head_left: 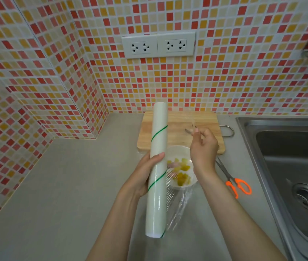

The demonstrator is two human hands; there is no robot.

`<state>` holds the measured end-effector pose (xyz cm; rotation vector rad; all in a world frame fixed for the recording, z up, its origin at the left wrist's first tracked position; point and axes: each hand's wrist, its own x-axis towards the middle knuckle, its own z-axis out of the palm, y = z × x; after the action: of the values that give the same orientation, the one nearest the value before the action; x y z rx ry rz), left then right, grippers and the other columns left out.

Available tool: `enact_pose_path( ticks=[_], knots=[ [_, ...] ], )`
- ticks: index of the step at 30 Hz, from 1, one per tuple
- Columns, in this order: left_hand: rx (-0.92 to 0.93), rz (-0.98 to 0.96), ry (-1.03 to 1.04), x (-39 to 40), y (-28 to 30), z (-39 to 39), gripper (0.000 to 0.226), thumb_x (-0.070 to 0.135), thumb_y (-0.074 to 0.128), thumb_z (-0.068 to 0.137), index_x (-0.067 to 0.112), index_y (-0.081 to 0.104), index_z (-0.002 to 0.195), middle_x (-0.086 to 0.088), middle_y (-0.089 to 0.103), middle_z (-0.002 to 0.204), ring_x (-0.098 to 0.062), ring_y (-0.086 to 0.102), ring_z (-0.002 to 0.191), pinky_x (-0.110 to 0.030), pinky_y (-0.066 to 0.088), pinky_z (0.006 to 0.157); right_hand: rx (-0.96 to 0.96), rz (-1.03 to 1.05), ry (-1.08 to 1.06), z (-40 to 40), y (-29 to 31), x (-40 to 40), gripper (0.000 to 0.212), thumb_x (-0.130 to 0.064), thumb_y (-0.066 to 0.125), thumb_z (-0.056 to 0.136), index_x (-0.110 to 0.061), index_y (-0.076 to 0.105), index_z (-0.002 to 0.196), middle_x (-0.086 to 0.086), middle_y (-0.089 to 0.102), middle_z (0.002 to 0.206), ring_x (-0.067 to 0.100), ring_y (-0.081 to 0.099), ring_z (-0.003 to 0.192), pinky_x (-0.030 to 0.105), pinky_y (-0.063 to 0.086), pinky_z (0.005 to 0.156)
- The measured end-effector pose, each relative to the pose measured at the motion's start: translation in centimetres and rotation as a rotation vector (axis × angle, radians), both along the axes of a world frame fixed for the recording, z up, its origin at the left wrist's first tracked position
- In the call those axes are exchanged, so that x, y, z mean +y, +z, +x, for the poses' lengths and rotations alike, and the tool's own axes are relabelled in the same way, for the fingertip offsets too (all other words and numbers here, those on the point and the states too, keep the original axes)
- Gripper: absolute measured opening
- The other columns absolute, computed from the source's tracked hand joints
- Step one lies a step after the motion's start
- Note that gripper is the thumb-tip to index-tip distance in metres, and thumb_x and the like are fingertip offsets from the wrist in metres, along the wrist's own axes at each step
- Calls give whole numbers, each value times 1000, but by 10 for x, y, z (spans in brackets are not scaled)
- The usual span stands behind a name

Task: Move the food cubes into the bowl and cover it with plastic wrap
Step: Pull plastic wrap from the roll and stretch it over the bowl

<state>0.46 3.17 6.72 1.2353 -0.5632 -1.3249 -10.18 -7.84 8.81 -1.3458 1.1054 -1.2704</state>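
Note:
A white bowl (175,150) sits on the grey counter just in front of the wooden cutting board (177,121). Yellow and green food cubes (182,173) lie inside it. My left hand (145,174) grips a long white plastic wrap roll (158,166) with green stripes, held lengthwise above the bowl's left side. A clear sheet of film (177,206) is pulled off the roll to the right, over the bowl. My right hand (204,149) pinches the film's far edge above the board.
Orange-handled scissors (238,185) lie on the counter right of the bowl. A steel sink (290,162) fills the right side. A tiled wall with two sockets (158,45) stands behind. Bare grey counter (64,185) extends to the left.

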Motion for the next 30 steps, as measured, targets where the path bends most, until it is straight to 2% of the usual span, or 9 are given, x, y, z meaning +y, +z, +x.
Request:
enact_pose_path(
  ticks=[2, 6, 9, 13, 17, 19, 22, 26, 30],
  knots=[
    [-20, -6, -6, -3, 3, -2, 56, 32, 67, 68, 17, 47, 119, 2, 75, 72, -14, 71, 58, -21, 52, 46, 27, -35, -10, -6, -2, -5, 20, -19, 46, 94, -17, 55, 77, -14, 49, 62, -9, 47, 53, 6, 36, 53],
    [53, -113, 2, -6, 4, 2, 62, 29, 66, 79, 46, 39, 132, -10, 72, 107, -19, 60, 53, -27, 54, 53, 74, -48, -28, -14, -8, -9, 19, -16, 45, 95, -15, 56, 78, -14, 51, 64, -11, 49, 56, 2, 36, 53],
    [123, -129, 0, -5, 3, 6, 65, 29, 61, 83, 55, 33, 136, -6, 71, 100, -22, 67, 70, -31, 56, 59, 130, -47, -42, -22, -11, -15, 19, -15, 47, 94, -12, 58, 80, -1, 53, 65, 8, 45, 57, 9, 34, 49],
    [110, -144, 42, -5, -4, 6, 62, 27, 64, 81, 61, 39, 128, 10, 67, 120, -38, 67, 102, -37, 59, 67, 190, -61, -31, -30, -12, -24, 19, -14, 47, 93, -13, 56, 76, 13, 57, 71, 19, 43, 59, 11, 32, 47],
    [-58, -103, 106, -7, -5, 11, 62, 29, 62, 87, 67, 34, 126, -4, 65, 120, -23, 67, 75, -33, 55, 62, 282, -58, -39, -34, -18, -29, 21, -14, 49, 93, -2, 59, 79, 16, 60, 71, 20, 43, 56, 18, 30, 45],
    [-154, -91, 116, -9, -6, 14, 57, 31, 55, 93, 67, 30, 130, -3, 63, 126, -20, 64, 88, -32, 54, 68, 331, -39, -51, -38, -25, -34, 22, -14, 48, 93, 1, 59, 81, 10, 56, 68, 22, 46, 61, 26, 26, 48],
    [-280, -65, 124, -13, -9, 12, 46, 37, 45, 96, 66, 30, 129, 22, 52, 132, 1, 64, 101, -15, 52, 70, 403, -1, -76, -42, -37, -38, 21, -12, 47, 93, 1, 60, 83, 9, 57, 72, 24, 48, 66, 29, 20, 52],
    [-604, -29, 192, -14, -13, 13, 44, 26, 38, 100, 45, 32, 140, 28, 31, 139, 9, 36, 126, 12, 27, 81, 492, 14, -84, -45, -50, -41, 20, -12, 48, 92, 0, 61, 84, 10, 57, 71, 25, 45, 62, 28, 18, 51],
    [-880, 19, 183, -14, -24, 21, 46, 27, 39, 99, 41, 30, 143, 10, 45, 129, 11, 39, 114, -1, 27, 89, 547, 22, -76, -44, -61, -44, 20, -15, 48, 92, -1, 61, 88, 22, 67, 81, 34, 58, 74, 29, 29, 59]
  ],
)
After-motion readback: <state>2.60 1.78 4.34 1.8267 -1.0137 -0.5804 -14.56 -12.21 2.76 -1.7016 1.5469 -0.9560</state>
